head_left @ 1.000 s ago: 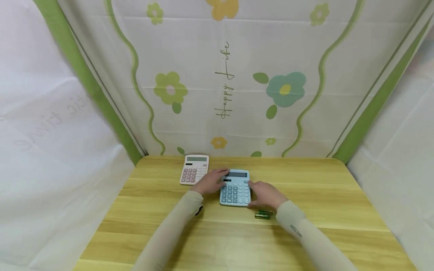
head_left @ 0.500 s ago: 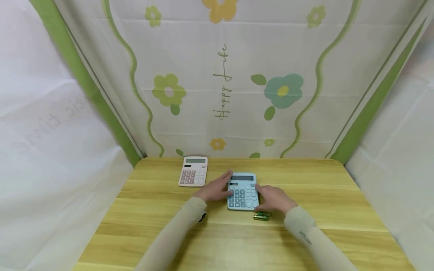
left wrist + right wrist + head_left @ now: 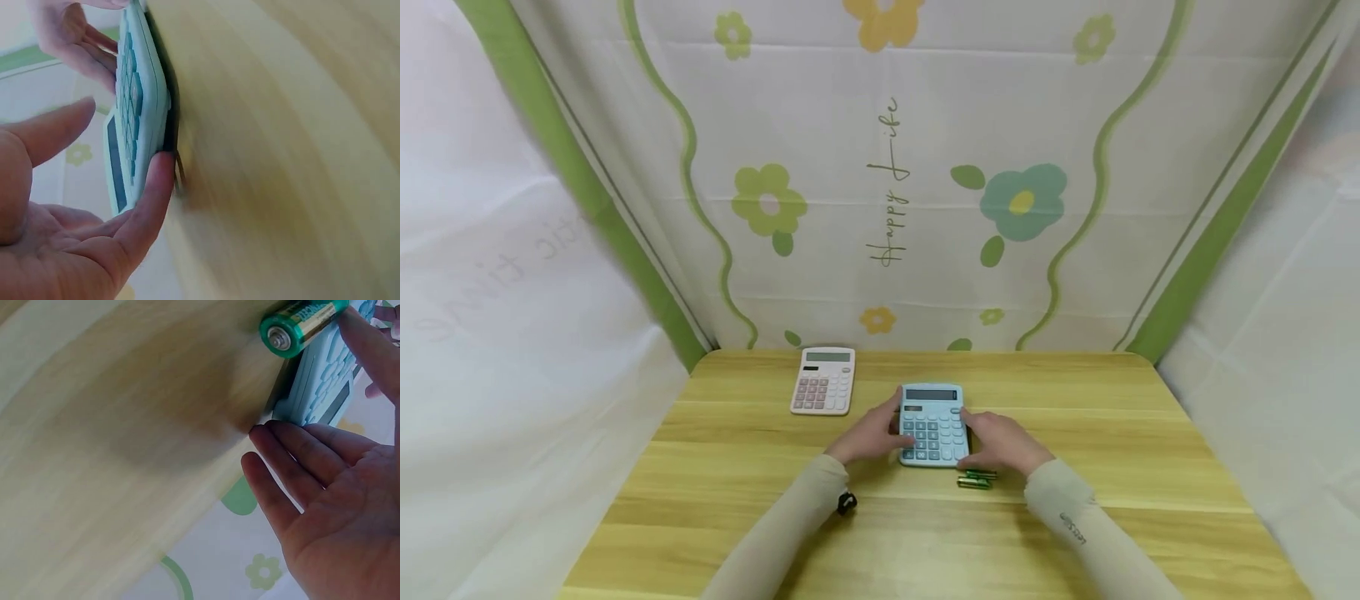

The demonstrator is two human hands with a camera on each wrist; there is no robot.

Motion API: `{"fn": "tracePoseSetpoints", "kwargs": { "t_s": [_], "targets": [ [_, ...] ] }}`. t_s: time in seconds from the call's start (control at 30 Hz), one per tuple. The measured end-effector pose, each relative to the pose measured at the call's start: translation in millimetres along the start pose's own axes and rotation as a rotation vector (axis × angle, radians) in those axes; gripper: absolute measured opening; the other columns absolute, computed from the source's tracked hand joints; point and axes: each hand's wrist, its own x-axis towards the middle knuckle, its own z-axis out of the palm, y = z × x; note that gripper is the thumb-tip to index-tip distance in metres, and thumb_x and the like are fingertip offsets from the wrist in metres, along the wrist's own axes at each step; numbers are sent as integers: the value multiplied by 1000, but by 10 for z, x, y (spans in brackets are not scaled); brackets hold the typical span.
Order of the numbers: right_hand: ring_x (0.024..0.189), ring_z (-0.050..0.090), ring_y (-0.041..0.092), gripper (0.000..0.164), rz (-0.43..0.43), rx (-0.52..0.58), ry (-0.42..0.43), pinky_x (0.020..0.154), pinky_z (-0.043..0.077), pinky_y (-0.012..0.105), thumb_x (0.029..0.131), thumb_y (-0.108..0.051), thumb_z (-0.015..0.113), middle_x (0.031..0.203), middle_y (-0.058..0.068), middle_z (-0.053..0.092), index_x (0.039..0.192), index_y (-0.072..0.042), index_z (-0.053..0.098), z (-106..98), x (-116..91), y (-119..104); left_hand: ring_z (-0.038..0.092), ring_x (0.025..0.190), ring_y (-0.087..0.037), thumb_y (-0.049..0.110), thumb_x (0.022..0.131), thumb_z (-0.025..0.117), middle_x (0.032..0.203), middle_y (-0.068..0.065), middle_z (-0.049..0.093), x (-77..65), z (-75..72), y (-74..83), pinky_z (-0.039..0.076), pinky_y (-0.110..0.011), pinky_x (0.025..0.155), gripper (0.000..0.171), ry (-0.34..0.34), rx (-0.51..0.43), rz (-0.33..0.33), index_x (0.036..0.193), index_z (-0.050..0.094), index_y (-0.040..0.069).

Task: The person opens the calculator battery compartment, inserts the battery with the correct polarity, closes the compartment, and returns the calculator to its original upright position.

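A light-blue calculator (image 3: 934, 429) lies face up on the wooden table, its display at the far end. My left hand (image 3: 872, 433) is at its left side. In the left wrist view, fingertips touch the calculator's lower edge (image 3: 152, 94), while the thumb (image 3: 65, 128) stands apart from the keys. On the other side is my right hand (image 3: 1002, 442), its fingers extended along the right edge and thumb near the front corner. Two green batteries (image 3: 976, 479) lie just in front of that corner; one battery (image 3: 303, 328) shows close up in the right wrist view.
A pink-and-white calculator (image 3: 823, 382) lies farther back on the left. Behind the wooden table (image 3: 715, 467) hangs a flower-printed cloth (image 3: 820, 275), and white cloth also hangs on both sides. A small black item (image 3: 847, 502) is at my left cuff.
The blue calculator has shifted right and slightly toward me, with both hands beside it. During the last half second it barely moves, while my left thumb slides lower along its left side.
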Motion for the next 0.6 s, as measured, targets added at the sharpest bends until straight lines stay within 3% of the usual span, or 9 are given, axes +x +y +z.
{"fn": "tracePoseSetpoints", "kwargs": {
  "t_s": [0.1, 0.23, 0.6],
  "targets": [
    [136, 55, 42, 102, 10, 11, 2, 115, 45, 54, 78, -47, 90, 148, 26, 56, 153, 6, 44, 7, 7, 4, 65, 107, -17, 27, 96, 76, 152, -15, 53, -7, 4, 27, 54, -40, 101, 98, 45, -31, 1, 167, 10, 11],
    [135, 56, 42, 104, 18, 8, 9, 114, 45, 55, 76, -48, 90, 147, 26, 56, 152, 7, 45, 27, -9, 16, 66, 108, -20, 25, 98, 74, 161, -12, 44, -2, 7, 85, 56, -38, 99, 90, 99, -21, 49, 166, 18, 7],
    [133, 57, 40, 107, 42, 131, 48, 111, 47, 56, 74, -52, 91, 145, 26, 58, 151, 6, 46, 56, -10, -42, 66, 108, -20, 21, 99, 71, 151, -12, 55, -57, 5, 291, 58, -29, 86, 78, 182, 58, 77, 163, 29, 5]
  ]
}}
